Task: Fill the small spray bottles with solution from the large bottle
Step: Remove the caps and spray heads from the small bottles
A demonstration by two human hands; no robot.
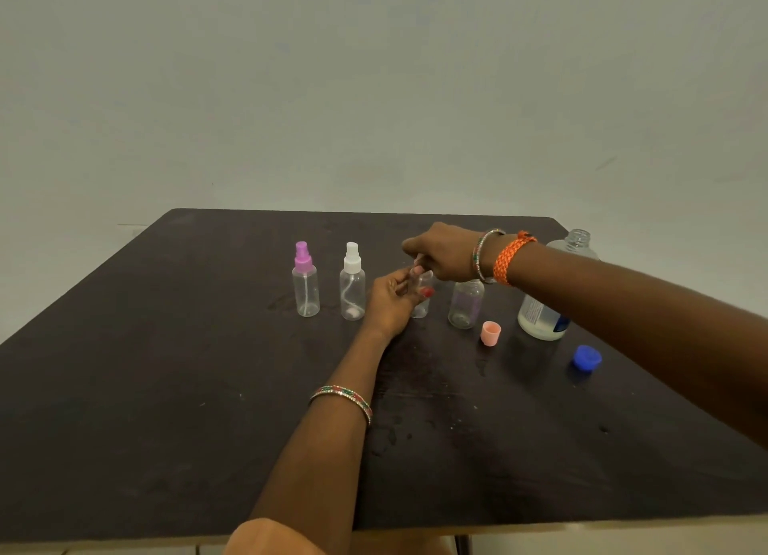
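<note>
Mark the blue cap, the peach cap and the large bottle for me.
blue cap (586, 357), head view, on its top face.
peach cap (490, 333), head view, on its side wall.
large bottle (540, 320), head view, on its lower body near the label.

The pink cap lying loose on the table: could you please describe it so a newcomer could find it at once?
Start at the large bottle with the blue-and-white label, standing open near the right edge of the dark table. Just left of its base sits the pink cap, alone on the tabletop. Unlike the blue cap further right, it is pale pink.
</note>
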